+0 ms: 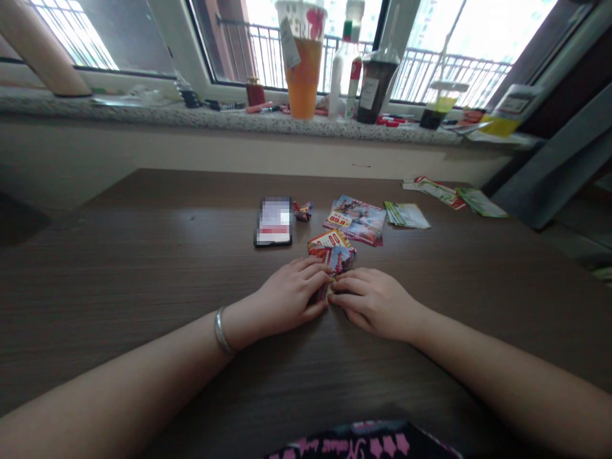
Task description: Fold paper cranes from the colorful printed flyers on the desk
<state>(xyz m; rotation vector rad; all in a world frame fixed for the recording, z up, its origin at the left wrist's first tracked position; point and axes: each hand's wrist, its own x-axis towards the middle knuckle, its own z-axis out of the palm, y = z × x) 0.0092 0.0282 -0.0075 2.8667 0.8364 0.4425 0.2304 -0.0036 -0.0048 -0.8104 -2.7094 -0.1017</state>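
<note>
Evidently the promotional flyer [333,257] is part-folded under left hand [303,290] and right hand [375,299], whether pinched I can't tell; one crumpled piece [303,211] looks done, stacked leaflets [361,220] lie flat.

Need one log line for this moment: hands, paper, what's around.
left hand: fingers over folded paper | right hand: fingertips at paper's near end | beyond hands: phone, small colourful piece, flyer stack

Free tabletop [143,261] left of phone [273,222]
</note>
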